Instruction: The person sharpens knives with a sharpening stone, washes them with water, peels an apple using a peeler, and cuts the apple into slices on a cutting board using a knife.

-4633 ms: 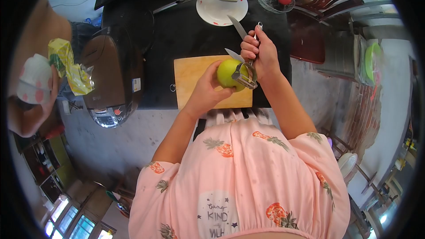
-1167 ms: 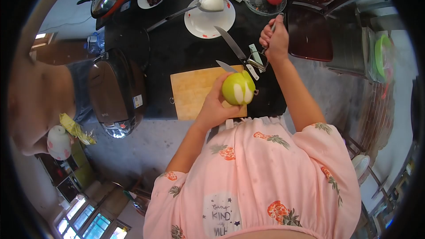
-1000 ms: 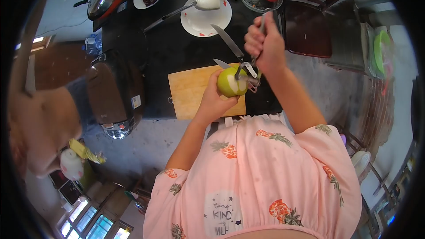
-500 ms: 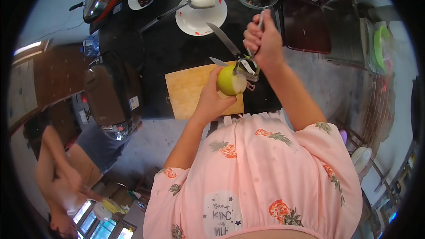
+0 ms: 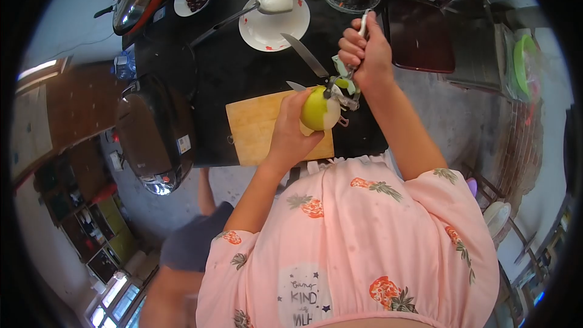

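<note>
Table: black top (image 5: pixel 221 64); board (image 5: pixel 250 130) laid at the near edge, plate (image 5: pixel 258 37) beyond it, cooker (image 5: pixel 146 133) to the left.
Fruit: held up over the right part of the board (image 5: pixel 313 112); pale flesh is bared on the right face, green skin is left on the other.
Left hand: fingers and thumb closed around the fruit's left side (image 5: pixel 293 118); the palm side is hidden.
Right hand: clamped in a fist on the peeler's handle (image 5: pixel 368 48).
Peeler: head brought to the fruit's upper right side (image 5: pixel 348 102); whether the blade bites cannot be told.
Stroke: best kept light and even, each pass slightly overlapping the bared edge, with the blade laid flat to the curve.
Turning: the fruit is best rotated by the left hand between passes, so that fresh skin is presented and fingertips are kept behind the blade's path.
Knives: large knife (image 5: pixel 305 56) and small knife (image 5: pixel 296 86) lie near the working area; clearance is judged poor, and shifting them aside is advised.
</note>
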Demonstrator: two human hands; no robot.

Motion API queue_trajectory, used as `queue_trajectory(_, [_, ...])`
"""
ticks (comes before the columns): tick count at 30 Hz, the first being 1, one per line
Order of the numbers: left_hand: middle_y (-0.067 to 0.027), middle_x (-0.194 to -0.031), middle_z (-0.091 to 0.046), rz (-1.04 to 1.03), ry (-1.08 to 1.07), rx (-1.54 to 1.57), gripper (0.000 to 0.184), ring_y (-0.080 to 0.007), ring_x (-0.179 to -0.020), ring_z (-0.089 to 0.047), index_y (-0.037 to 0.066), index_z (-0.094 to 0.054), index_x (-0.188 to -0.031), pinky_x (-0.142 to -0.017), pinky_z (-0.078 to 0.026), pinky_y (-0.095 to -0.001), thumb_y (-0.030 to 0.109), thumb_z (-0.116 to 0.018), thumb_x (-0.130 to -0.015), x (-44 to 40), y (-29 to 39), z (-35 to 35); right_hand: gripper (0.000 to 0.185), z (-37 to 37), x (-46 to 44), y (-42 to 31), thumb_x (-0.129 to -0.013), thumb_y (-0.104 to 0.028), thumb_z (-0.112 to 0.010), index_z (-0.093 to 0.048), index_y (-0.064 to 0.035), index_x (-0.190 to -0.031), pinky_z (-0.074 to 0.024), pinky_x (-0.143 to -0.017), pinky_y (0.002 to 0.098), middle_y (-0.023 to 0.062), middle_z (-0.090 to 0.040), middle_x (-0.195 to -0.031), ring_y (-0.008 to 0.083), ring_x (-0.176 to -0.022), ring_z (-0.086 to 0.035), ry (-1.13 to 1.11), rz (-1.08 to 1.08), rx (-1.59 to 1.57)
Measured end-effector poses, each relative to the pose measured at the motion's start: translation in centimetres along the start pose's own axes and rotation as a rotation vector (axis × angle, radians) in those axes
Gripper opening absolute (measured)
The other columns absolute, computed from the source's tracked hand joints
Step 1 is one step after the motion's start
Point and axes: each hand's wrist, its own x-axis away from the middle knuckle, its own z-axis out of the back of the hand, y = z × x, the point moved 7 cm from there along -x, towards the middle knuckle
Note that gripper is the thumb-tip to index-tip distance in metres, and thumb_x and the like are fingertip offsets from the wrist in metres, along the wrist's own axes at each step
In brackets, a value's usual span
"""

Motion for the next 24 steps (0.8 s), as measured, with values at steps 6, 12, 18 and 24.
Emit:
queue_trajectory(6, [-0.0174, -0.113, -0.049, 0.071, -0.071, -0.009, 0.072, -0.0349, -0.106, -0.049, 0.003, -0.041, -0.122, -0.092, -0.041, -0.037, 0.001, -0.071, -0.057, -0.3, -0.2, -0.7, 0.031, -3.2, 2.3, 1.9, -0.097, -0.041, -0.041, -0.043, -0.0126, -0.085, -0.0223, -0.036, 0.0198, -0.0048, -0.028, -0.054, 0.0053, -0.041, -0.024, -0.062, -0.044, 0.139])
queue_trajectory(12, [-0.0174, -0.11, -0.049, 0.071, -0.111, -0.027, 0.072, -0.0367, -0.102, -0.05, 0.002, -0.041, -0.121, -0.088, -0.043, -0.038, 0.003, -0.073, -0.057, -0.2, 0.1, -0.5, 0.031, -3.2, 1.8, 2.6, -0.097, -0.041, -0.041, -0.043, -0.0131, -0.085, -0.0213, -0.035, 0.0192, -0.0054, -0.028, -0.054, 0.0041, -0.041, -0.023, -0.034, -0.083, 0.211])
queue_trajectory(18, [-0.0161, -0.115, -0.048, -0.075, -0.129, 0.058, 0.07, -0.0323, -0.107, -0.05, 0.004, -0.039, -0.122, -0.092, -0.041, -0.0367, 0.001, -0.072, -0.06, 1.0, 0.9, -0.2, 0.032, 3.0, -2.4, 2.1, -0.096, -0.043, -0.044, -0.043, -0.0135, -0.083, -0.0207, -0.036, 0.0204, -0.0051, -0.028, -0.054, 0.0051, -0.04, -0.024, 0.165, 0.018, 0.172])
queue_trajectory(24, [-0.0102, -0.117, -0.049, 0.396, 0.048, 0.683, 0.065, -0.0197, -0.106, -0.053, 0.006, -0.035, -0.125, -0.092, -0.044, -0.0311, -0.004, -0.068, -0.069, 2.0, -3.3, -1.2, 0.035, 3.5, -2.0, -1.1, -0.096, -0.045, -0.042, -0.042, -0.0129, -0.083, -0.0232, -0.038, 0.022, -0.0033, -0.03, -0.055, 0.0071, -0.042, -0.026, 0.136, 0.151, 0.1])
